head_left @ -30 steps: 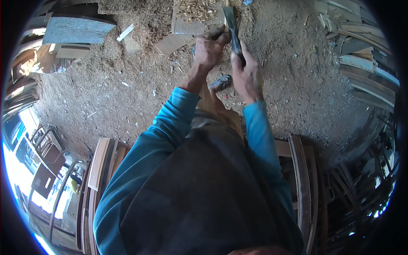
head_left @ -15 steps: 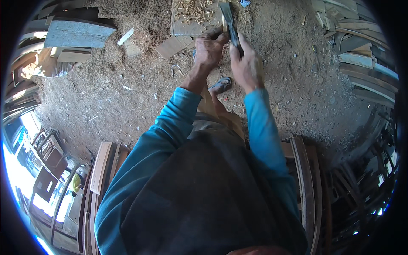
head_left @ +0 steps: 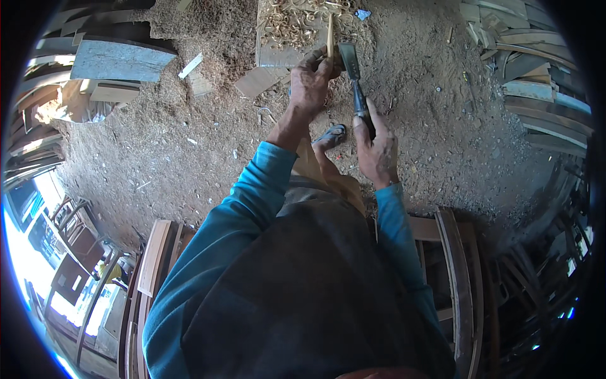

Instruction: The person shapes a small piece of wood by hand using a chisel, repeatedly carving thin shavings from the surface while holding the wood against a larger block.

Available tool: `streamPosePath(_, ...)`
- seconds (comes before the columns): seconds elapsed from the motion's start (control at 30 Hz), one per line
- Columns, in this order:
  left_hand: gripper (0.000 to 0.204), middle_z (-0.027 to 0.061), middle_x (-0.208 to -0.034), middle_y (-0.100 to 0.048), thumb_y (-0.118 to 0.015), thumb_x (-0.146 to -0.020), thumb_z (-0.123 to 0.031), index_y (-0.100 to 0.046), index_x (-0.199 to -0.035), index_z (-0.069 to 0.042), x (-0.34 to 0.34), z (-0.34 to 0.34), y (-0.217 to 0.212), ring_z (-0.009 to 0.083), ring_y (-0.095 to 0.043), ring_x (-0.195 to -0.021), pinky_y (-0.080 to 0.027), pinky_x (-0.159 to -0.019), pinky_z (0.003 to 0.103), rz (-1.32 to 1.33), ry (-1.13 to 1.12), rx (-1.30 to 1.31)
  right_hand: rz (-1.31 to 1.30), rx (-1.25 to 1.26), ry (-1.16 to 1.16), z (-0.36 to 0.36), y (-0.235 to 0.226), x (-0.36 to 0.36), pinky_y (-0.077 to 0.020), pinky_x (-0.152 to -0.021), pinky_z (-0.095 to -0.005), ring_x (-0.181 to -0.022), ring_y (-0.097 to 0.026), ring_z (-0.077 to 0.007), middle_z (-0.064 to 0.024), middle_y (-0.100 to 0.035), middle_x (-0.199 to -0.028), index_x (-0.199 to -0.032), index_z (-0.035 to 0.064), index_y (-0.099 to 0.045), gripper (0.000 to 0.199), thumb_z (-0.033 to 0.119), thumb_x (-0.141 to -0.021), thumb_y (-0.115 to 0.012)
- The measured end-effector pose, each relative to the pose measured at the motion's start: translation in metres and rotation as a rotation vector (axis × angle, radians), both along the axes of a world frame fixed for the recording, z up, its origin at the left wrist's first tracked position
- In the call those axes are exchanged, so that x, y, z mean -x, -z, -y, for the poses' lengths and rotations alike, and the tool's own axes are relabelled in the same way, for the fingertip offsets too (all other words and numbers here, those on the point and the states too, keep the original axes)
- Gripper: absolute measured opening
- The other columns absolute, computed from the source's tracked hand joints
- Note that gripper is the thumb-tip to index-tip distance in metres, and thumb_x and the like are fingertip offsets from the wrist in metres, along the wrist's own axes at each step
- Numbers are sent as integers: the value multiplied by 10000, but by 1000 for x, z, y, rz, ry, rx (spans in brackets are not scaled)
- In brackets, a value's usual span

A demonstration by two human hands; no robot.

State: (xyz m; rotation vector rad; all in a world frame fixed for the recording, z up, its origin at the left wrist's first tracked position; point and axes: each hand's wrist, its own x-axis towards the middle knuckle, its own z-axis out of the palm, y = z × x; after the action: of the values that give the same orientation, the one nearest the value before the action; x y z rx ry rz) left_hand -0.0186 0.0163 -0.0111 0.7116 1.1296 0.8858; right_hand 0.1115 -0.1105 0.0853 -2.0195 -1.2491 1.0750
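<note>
With our left hand [head_left: 309, 87], at the near edge of a flat, pale wooden board [head_left: 273, 59], we grip a slim, light-coloured wooden stick [head_left: 330, 36] that points away from us over the board's right side. Our right hand [head_left: 379, 150], nearer to us and to the right of the board, is wrapped around the dark handle of a broad-bladed, grey metal chisel [head_left: 349, 62]; its blade is just beside the stick, apart from it. Curly, golden wood shavings [head_left: 287, 28] lie on the board, and a small, blue scrap [head_left: 362, 14] lies right of it.
</note>
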Motion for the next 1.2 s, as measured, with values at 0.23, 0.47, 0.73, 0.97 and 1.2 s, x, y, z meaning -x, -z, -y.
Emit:
streamPosePath(0.23,382,105,-1070,-736,-551,-1059,-126,-586,-1383,74,5,0,1,148,-704,-938,-584,-868,306,-185,113,-74,-64,10,2,-1,-1,18,-566,-870,-478,-1060,-702,-436,-294,-681,-1205,-1487,-7,-478,536,266,-1033,-565)
streamPosePath(0.47,388,97,-1071,-726,-546,-1060,-112,-571,-1395,81,4,3,12,147,-690,-951,-569,-872,296,-102,51,-79,-24,51,-12,-8,1,17,-566,-809,-502,-969,-713,-445,-283,-699,-1129,-1495,38,-485,536,310,-1037,-548)
streamPosePath(0.73,395,74,-1081,-728,-581,-1057,-117,-570,-1420,38,8,1,2,120,-678,-940,-574,-875,293,-72,60,-28,41,11,-32,-25,4,27,-558,-881,-508,-1032,-694,-459,-280,-688,-1192,-1490,21,-480,541,298,-1029,-545)
streamPosePath(0.97,397,92,-1066,-758,-568,-1058,-126,-579,-1431,11,-3,-3,0,123,-711,-934,-572,-855,281,-29,26,38,18,-40,-38,-63,8,17,-559,-881,-504,-1040,-687,-472,-303,-680,-1182,-1454,4,-521,516,288,-1023,-535)
streamPosePath(1.2,425,92,-1083,-754,-581,-1051,-151,-569,-1437,26,0,3,10,125,-715,-925,-571,-852,286,-26,33,75,47,21,-35,-63,9,21,-570,-875,-505,-1049,-694,-466,-288,-688,-1190,-1471,24,-511,519,293,-1028,-536)
